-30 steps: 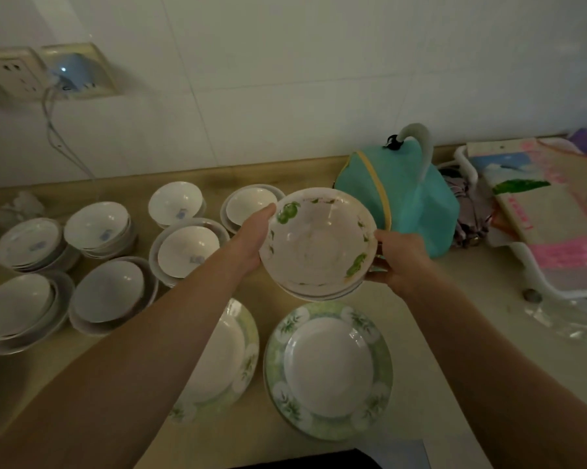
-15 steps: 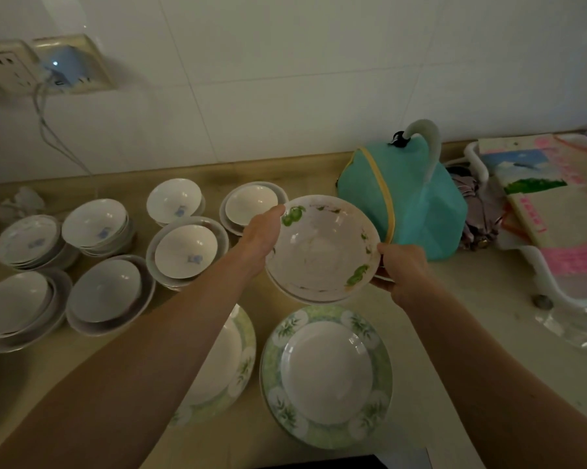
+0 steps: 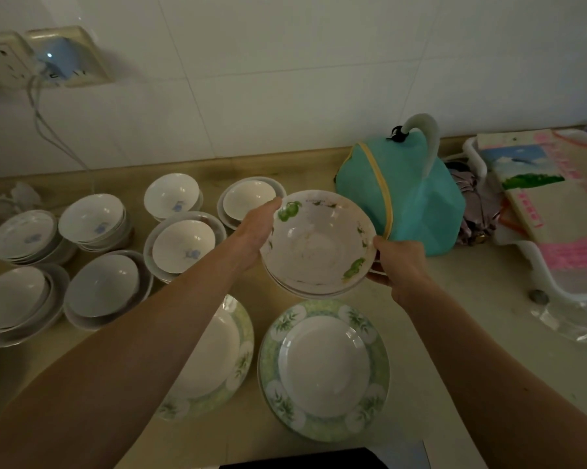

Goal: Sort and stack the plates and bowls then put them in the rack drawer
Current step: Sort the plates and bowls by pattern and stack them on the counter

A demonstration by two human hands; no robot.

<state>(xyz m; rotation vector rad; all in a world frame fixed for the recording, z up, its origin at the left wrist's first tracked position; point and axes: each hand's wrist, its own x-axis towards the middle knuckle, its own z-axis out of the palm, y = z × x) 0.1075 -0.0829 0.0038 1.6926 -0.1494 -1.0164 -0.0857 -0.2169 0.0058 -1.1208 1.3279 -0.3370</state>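
Wall [image 3: 285, 79] behind: big pale tiles w/ thin grout lines, dim light, greyish cast. Upper left, 2 beige sockets [image 3: 0, 62] side by side; the right one has a blue-lit charger [image 3: 60, 60] plugged in, thin white cable [image 3: 53, 133] hanging down to the desk [image 3: 481, 333]. Desk is beige stone-look, low upstand along the wall. Teal fabric bag [image 3: 407, 198] w/ yellow trim at back, white tray [image 3: 556, 286] far right holding printed cartons [image 3: 556, 211].

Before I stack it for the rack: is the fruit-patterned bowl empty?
Empty: the fruit-patterned bowl shows only faint stains inside, held by the left hand and right hand.
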